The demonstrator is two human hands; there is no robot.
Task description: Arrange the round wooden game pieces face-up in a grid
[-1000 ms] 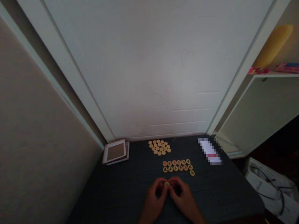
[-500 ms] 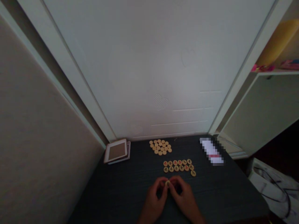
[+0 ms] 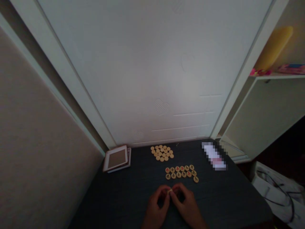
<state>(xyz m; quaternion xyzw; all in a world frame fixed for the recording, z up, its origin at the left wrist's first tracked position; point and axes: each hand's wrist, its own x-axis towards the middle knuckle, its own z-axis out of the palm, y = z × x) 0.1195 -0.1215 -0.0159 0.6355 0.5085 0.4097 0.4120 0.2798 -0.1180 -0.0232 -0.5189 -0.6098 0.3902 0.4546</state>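
My left hand (image 3: 157,205) and my right hand (image 3: 187,202) meet over the near part of the dark table. Between their fingertips they pinch one small round xiangqi piece (image 3: 170,190), tilted so that mostly its pale edge shows. Just beyond my hands lie two rows of xiangqi pieces (image 3: 179,175), face up with red and black characters. One more piece (image 3: 195,179) sits below the right end of the rows. Farther back is a loose cluster of blank-side-up pieces (image 3: 162,153).
Stacked picture frames (image 3: 116,159) lie at the table's back left. A pixelated white object (image 3: 214,156) is at the back right. The white panel (image 3: 154,79) rises behind the dark table (image 3: 114,197). A white box with cables (image 3: 276,194) stands beyond the right edge.
The held piece has turned in my fingertips, from showing part of its face to showing mostly its edge. The view has shifted slightly; the pieces on the table stay put.
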